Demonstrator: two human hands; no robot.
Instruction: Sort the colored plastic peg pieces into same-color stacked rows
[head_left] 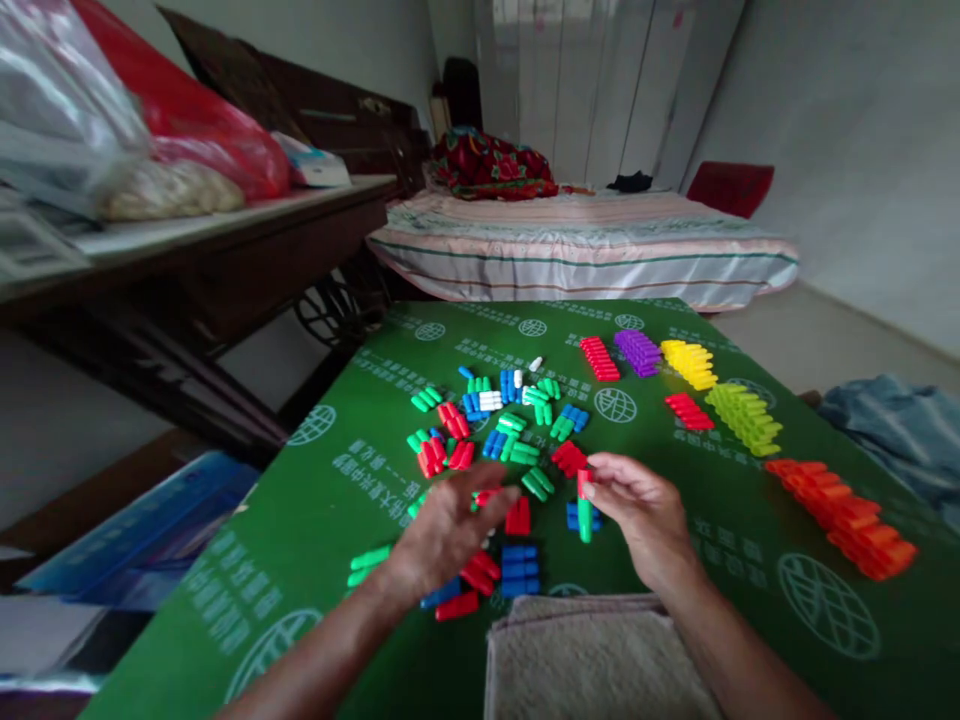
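In the head view, fingers of our right hand (643,508) pinch the red end of a red-and-green piece (585,518), seemingly leaving its green end free below them; our left hand (441,520) curves over scattered pieces (523,453), grip unclear.

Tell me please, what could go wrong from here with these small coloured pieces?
The right hand pinches a red piece lined up with a green piece; the green one might drop if it is only loosely joined.
The left hand is over a crowd of loose pieces, so it could push some aside.
The folded cloth lies close to some blue pieces; if dragged, it may shift them.
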